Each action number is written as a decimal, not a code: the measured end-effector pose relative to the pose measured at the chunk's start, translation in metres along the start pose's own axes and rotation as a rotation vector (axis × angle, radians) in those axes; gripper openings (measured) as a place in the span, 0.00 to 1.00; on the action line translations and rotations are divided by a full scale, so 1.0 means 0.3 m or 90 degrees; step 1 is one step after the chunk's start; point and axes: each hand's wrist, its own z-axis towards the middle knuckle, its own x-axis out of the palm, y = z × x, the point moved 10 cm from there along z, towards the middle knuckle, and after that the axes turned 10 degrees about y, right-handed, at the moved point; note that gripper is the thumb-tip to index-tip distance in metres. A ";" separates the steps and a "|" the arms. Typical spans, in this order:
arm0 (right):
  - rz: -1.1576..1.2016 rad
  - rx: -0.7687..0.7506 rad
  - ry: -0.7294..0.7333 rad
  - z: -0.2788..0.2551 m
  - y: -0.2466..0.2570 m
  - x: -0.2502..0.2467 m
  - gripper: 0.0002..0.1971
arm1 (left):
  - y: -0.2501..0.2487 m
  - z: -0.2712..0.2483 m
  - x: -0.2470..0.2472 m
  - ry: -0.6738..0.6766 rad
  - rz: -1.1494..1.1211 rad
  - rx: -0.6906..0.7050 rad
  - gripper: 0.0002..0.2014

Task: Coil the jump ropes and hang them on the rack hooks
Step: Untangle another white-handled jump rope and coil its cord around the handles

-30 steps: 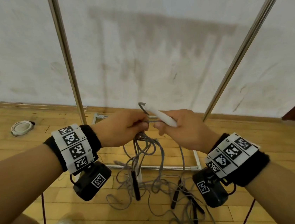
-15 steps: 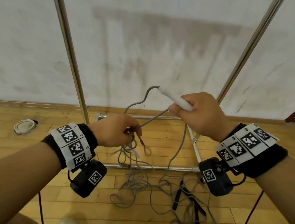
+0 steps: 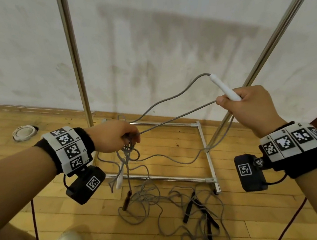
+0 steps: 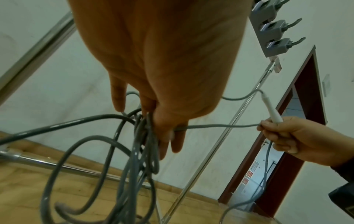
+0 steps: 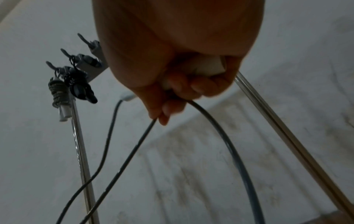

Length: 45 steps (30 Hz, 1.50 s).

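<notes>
Two steel uprights of the rack (image 3: 73, 56) rise before the stained white wall (image 3: 163, 30), and its floor frame (image 3: 205, 144) rests on the wooden floor (image 3: 45, 211); we take these first as the largest items. Near the top of the rack, in the right wrist view, we see the hook bar (image 5: 90, 60) with two coiled ropes (image 5: 59, 92) already hanging from it.

Below, loose grey ropes with black handles (image 3: 191, 205) lie tangled on the floor, in front of the frame.

Our left hand (image 3: 112, 136) is held low, its fingers curled round a bunch of grey jump rope (image 3: 173, 118) loops; in the left wrist view the fingertips (image 4: 176, 145) press close together with one strand passing between them, and the loops hang below the hand. From there two strands run up and to the right, off the floor, to our right hand (image 3: 251, 107). That hand is closed round the white handle (image 3: 223, 88), which juts up and to the left, while its thumb and forefinger pinch one strand just below the handle.

Smaller still, a second white handle (image 3: 119, 180) dangles under the left hand, and a white ring (image 3: 23, 132) lies on the floor by the wall.
</notes>
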 end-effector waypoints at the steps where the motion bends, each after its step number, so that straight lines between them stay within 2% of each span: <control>1: 0.011 0.018 0.006 0.001 -0.020 -0.001 0.16 | 0.000 0.004 0.006 0.006 -0.002 0.001 0.17; 3: 0.013 0.041 0.049 -0.005 -0.045 0.029 0.12 | -0.007 0.012 0.027 0.017 -0.007 0.007 0.13; 6: -0.004 0.042 0.104 -0.023 -0.044 0.086 0.01 | -0.032 0.011 0.043 0.009 -0.018 0.026 0.12; 8: 0.019 0.037 0.121 -0.031 -0.025 0.118 0.05 | -0.061 0.001 0.031 -0.003 -0.032 0.043 0.13; 13: 0.145 0.010 0.238 -0.086 0.093 0.303 0.04 | -0.177 -0.017 -0.012 -0.045 -0.093 0.098 0.14; 18: 0.117 -0.085 0.344 -0.147 0.220 0.446 0.03 | -0.261 -0.054 -0.051 -0.093 -0.126 0.159 0.12; 21: 0.142 -0.097 0.332 -0.141 0.236 0.440 0.09 | -0.240 -0.068 -0.055 -0.092 -0.134 0.155 0.11; 23: 0.150 -0.071 0.325 -0.129 0.223 0.432 0.07 | -0.212 -0.066 -0.049 -0.085 -0.108 0.148 0.07; 25: 0.130 -0.054 0.308 -0.112 0.209 0.415 0.11 | -0.190 -0.061 -0.038 -0.082 -0.075 0.145 0.03; 29: 0.113 -0.039 0.237 -0.074 0.196 0.348 0.14 | -0.159 -0.050 -0.039 -0.114 -0.065 0.145 0.07; 33: 0.120 -0.051 0.216 -0.061 0.196 0.303 0.14 | -0.141 -0.030 -0.017 -0.083 -0.039 0.139 0.11; 35: 0.113 -0.057 0.205 -0.056 0.187 0.284 0.14 | -0.139 -0.024 -0.014 -0.078 -0.033 0.139 0.10; 37: 0.097 -0.053 0.193 -0.051 0.171 0.267 0.14 | -0.145 -0.022 -0.017 -0.088 -0.010 0.139 0.04; 40: 0.079 -0.040 0.214 -0.057 0.148 0.281 0.12 | -0.154 -0.025 -0.015 -0.081 0.005 0.131 0.11; 43: 0.088 -0.016 0.271 -0.084 0.123 0.335 0.06 | -0.160 -0.032 0.009 -0.018 -0.037 0.130 0.15; 45: 0.133 0.005 0.284 -0.093 0.108 0.365 0.05 | -0.182 -0.039 0.029 0.032 -0.060 0.140 0.16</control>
